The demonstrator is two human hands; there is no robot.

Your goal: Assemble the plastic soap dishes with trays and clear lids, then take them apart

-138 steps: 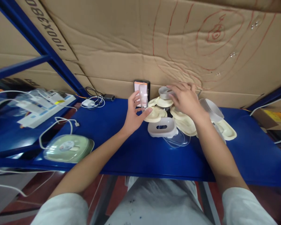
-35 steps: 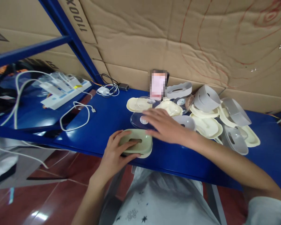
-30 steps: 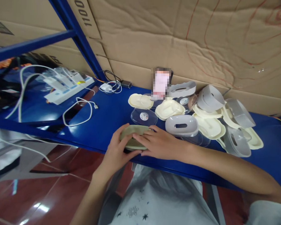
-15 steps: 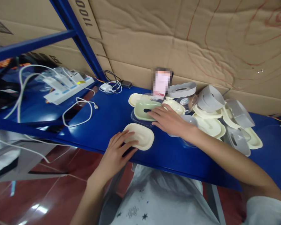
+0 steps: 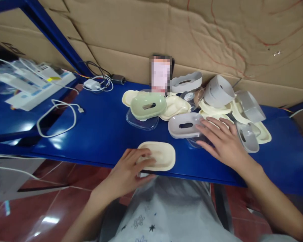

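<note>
My left hand [image 5: 132,168] grips a cream shallow dish [image 5: 165,156] at the table's front edge, fingers on its inner face and thumb below its near rim. With fingers spread, my right hand [image 5: 222,141] reaches over the right end of a grey slotted dish [image 5: 176,126]; whether the fingertips touch it I cannot tell. That grey dish lies partly over a clear plastic piece. Further left, a green slotted dish [image 5: 138,104] rests on a clear plastic tray [image 5: 143,124]. Another cream dish [image 5: 175,107] sits between the green and grey ones.
Grey curved rings [image 5: 218,92], more cream pieces and a second grey slotted dish [image 5: 247,139] are piled at the right. A phone [image 5: 161,74] leans against the cardboard [image 5: 121,30] behind. A power strip [image 5: 40,90] and white cable [image 5: 57,134] lie left on the blue table [image 5: 98,124].
My right hand has left the green dish and moved right to the grey slotted dish. The cream dish, with my left hand, is nearer the table's front edge. The camera view has shifted.
</note>
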